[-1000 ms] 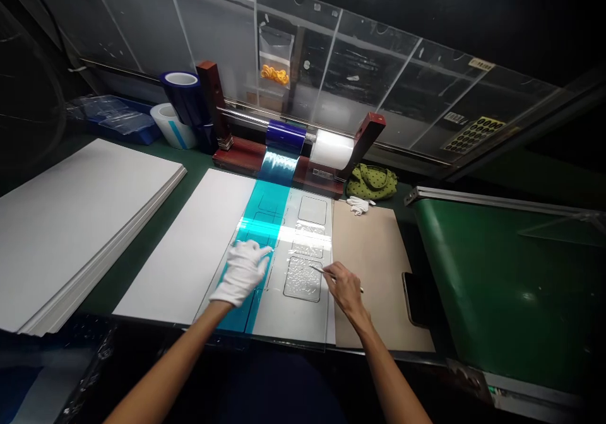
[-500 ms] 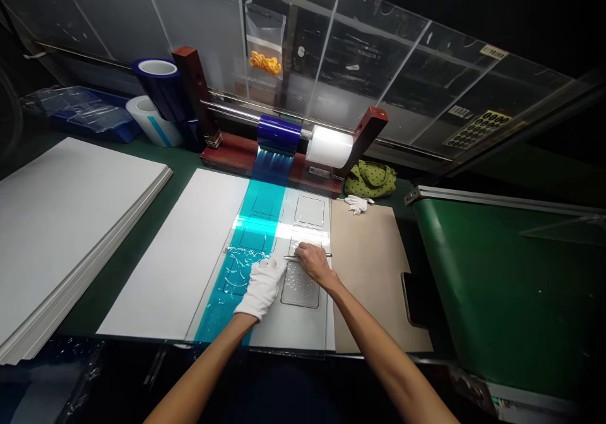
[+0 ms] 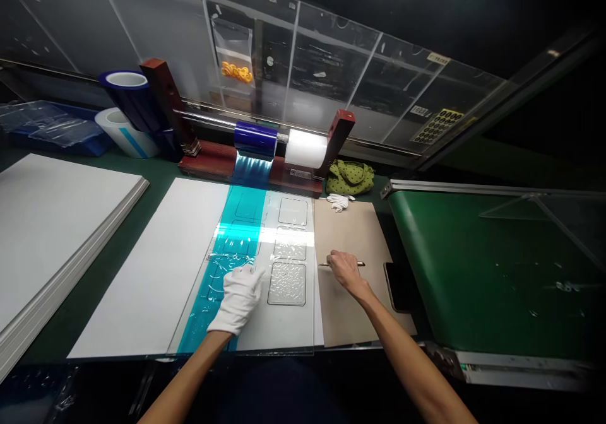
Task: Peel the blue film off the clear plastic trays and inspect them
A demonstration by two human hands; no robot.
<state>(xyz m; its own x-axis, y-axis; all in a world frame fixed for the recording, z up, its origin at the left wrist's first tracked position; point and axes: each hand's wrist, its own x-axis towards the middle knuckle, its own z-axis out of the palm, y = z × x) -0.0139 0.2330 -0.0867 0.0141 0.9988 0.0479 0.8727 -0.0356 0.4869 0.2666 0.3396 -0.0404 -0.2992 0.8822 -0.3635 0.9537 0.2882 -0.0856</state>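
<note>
Green-topped desk [image 3: 156, 175] under a clear acrylic screen [image 3: 331, 64], lighting dim. Left grip [image 3: 238, 299], white-gloved, lies flat with its fingers spread, pressing on wrinkled clear film [image 3: 227, 261] over a teal strip [image 3: 199, 332]. Right grip [image 3: 345, 271], bare, is closed around a slim metal tool [image 3: 360, 264], knife or stylus unclear, above a kraft board [image 3: 350, 307]. Between the grips, a bubbled panel [image 3: 286, 283] lies under the film. Farther ahead, a blue film roll [image 3: 255, 140] sits on a wooden rack [image 3: 208, 162]. Risk: uneven pressing may trap air or creases; a slipping tool tip could score the film.
</note>
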